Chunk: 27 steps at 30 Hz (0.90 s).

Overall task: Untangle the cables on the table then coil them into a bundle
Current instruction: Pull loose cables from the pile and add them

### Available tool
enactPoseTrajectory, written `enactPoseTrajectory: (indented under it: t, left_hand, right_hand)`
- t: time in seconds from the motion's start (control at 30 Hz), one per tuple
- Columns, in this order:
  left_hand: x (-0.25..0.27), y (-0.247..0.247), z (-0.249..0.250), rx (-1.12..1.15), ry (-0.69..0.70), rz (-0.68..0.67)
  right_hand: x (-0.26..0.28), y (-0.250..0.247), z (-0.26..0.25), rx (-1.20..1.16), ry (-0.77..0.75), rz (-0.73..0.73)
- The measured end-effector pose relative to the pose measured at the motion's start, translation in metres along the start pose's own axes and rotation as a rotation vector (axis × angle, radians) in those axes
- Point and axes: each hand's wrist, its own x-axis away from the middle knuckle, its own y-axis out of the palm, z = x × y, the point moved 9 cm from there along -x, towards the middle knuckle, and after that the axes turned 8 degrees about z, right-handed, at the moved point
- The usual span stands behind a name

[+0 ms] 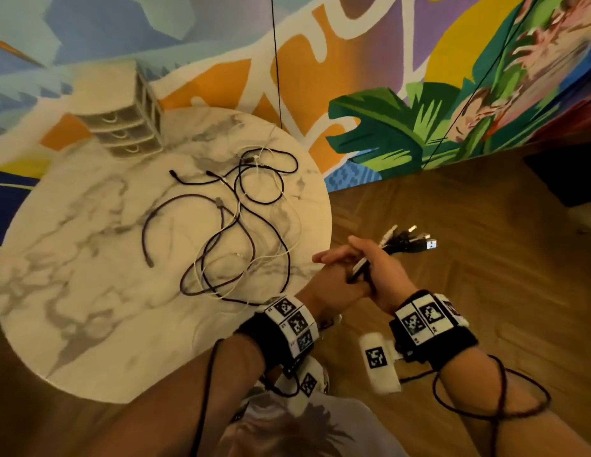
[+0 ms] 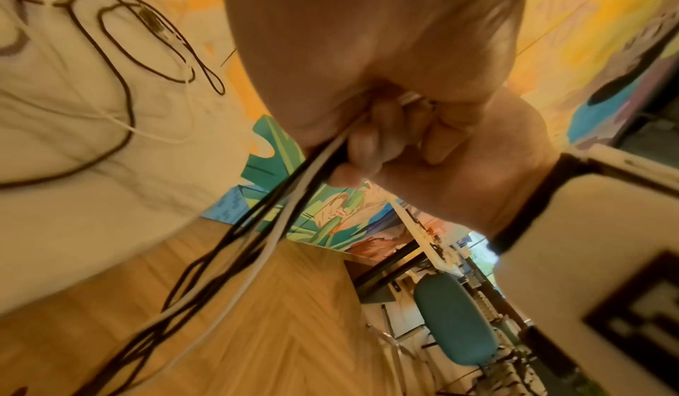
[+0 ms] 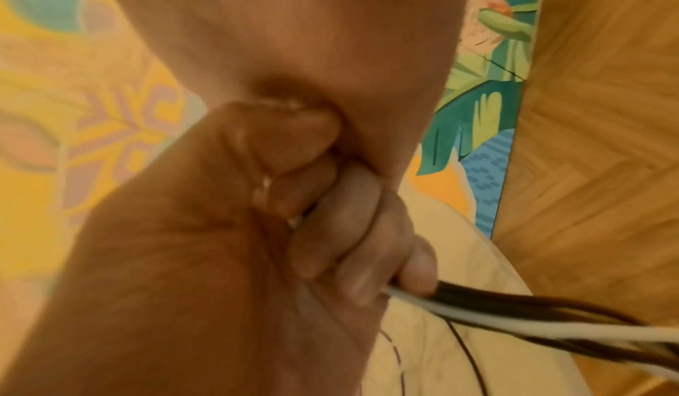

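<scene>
A loose tangle of black, purple and white cables (image 1: 241,225) lies spread over the round marble table (image 1: 89,258). Beyond the table's right edge my two hands meet. My right hand (image 1: 379,265) grips a gathered bundle of cable ends, and its USB plugs (image 1: 409,240) stick out to the upper right. My left hand (image 1: 330,278) is pressed against the right one, fingers curled round the same strands (image 3: 514,315). In the left wrist view the black and white cables (image 2: 294,199) run from between the hands down towards the table.
A small white drawer unit (image 1: 129,127) stands at the table's far edge against the painted wall. Two thin black cords (image 1: 276,61) hang in front of the mural. Wooden floor lies to the right, and a teal chair (image 2: 452,318) stands further off.
</scene>
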Motion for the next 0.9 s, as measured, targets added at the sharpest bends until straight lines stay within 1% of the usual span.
enactPoseTrajectory:
  t: [0.07, 0.1, 0.13, 0.23, 0.27, 0.33, 0.43, 0.47, 0.5, 0.57, 0.6, 0.67, 0.7, 0.77, 0.83, 0.9]
  left_hand:
    - [0.005, -0.009, -0.004, -0.077, 0.027, -0.038]
    - [0.008, -0.017, -0.008, -0.137, 0.057, -0.037]
    - [0.011, -0.030, -0.017, -0.214, 0.048, -0.012]
    - [0.023, -0.081, -0.070, -0.500, -0.069, 0.109]
    - [0.028, -0.100, -0.091, -0.581, -0.123, 0.138]
    - [0.044, -0.138, -0.126, -0.658, -0.215, 0.206]
    - [0.069, -0.185, -0.156, -0.711, -0.265, 0.315]
    - [0.077, -0.195, -0.166, -0.735, -0.289, 0.311]
    - [0.084, -0.199, -0.178, -0.778, -0.318, 0.273]
    - [0.097, -0.199, -0.206, -0.882, -0.389, 0.136]
    - [0.102, -0.198, -0.215, -0.922, -0.399, 0.077]
    - [0.107, -0.198, -0.224, -0.976, -0.393, 0.017]
    - [0.107, -0.199, -0.225, -0.966, -0.378, 0.019]
    - [0.101, -0.201, -0.216, -0.821, -0.352, 0.074]
    - [0.091, -0.203, -0.198, -0.545, -0.329, 0.179]
    - [0.080, -0.204, -0.177, -0.268, -0.341, 0.268]
  right_hand:
    - [-0.008, 0.003, 0.007, 0.015, -0.016, 0.089]
    - [-0.013, 0.002, 0.010, 0.004, -0.029, 0.135]
    - [-0.019, 0.005, 0.014, -0.026, -0.030, 0.174]
    - [-0.029, 0.007, 0.026, -0.167, -0.002, 0.268]
    - [-0.031, 0.005, 0.030, -0.179, 0.007, 0.307]
    - [-0.036, 0.002, 0.038, -0.119, 0.011, 0.366]
    - [-0.045, 0.009, 0.051, -0.048, -0.001, 0.372]
    - [-0.047, 0.013, 0.057, -0.034, 0.014, 0.370]
    - [-0.050, 0.018, 0.063, -0.016, 0.031, 0.362]
    - [-0.054, 0.028, 0.075, 0.031, 0.062, 0.332]
    - [-0.054, 0.032, 0.079, 0.056, 0.070, 0.321]
    - [-0.055, 0.039, 0.086, 0.105, 0.086, 0.310]
    - [-0.055, 0.043, 0.089, 0.130, 0.093, 0.304]
    - [-0.053, 0.051, 0.092, 0.181, 0.087, 0.282]
    - [-0.049, 0.063, 0.090, 0.243, 0.059, 0.233]
    - [-0.044, 0.081, 0.090, 0.307, 0.039, 0.148]
